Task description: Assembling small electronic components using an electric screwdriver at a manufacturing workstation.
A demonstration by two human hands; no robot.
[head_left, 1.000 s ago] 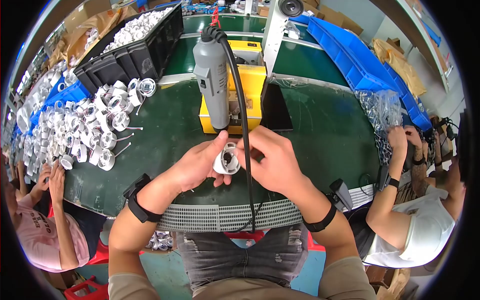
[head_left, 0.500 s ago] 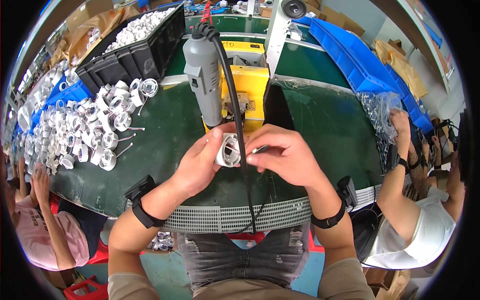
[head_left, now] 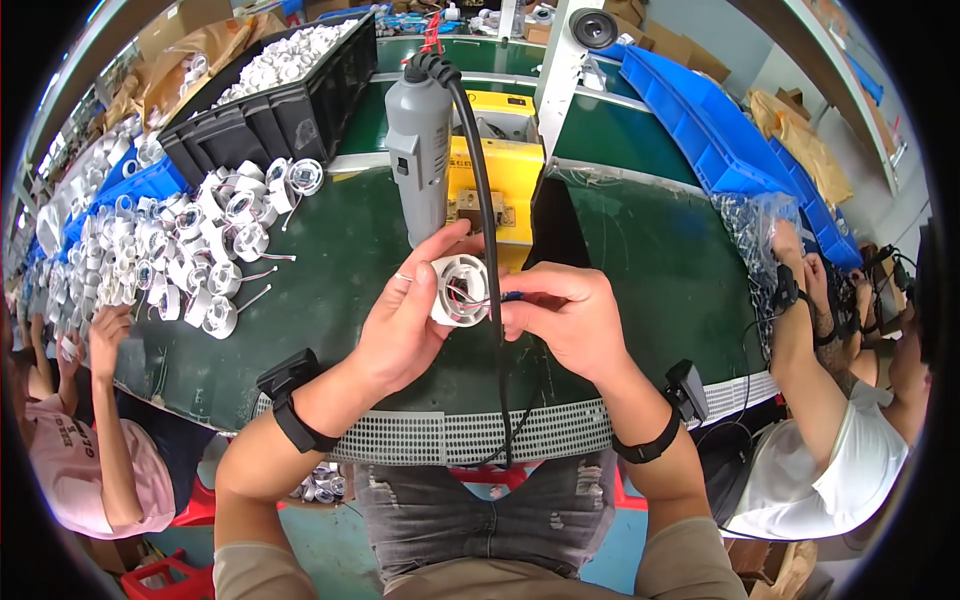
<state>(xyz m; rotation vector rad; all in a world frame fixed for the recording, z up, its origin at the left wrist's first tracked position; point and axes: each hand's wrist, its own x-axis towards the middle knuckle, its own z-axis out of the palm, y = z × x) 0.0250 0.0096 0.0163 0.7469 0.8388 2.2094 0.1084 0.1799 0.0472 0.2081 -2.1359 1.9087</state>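
Over the green table, my left hand grips a round white plastic housing by its side, thumb on the rim. Its open face is turned up toward me, and thin wires show inside. Close against the right rim, my right hand pinches a small dark-blue piece, which the wires appear to reach. A hanging black cable crosses in front and hides part of the right fingertips. Just beyond my hands hangs a grey power tool, beside a yellow machine.
Many white housings with wires are heaped at left, before a black crate of white parts. Blue trays and bagged metal pieces lie at right. Co-workers' hands work at both sides. A perforated strip edges the table.
The housing has turned to show more of its open face. My right hand has come closer, bringing the small piece to the rim. A co-worker's hand at left has risen.
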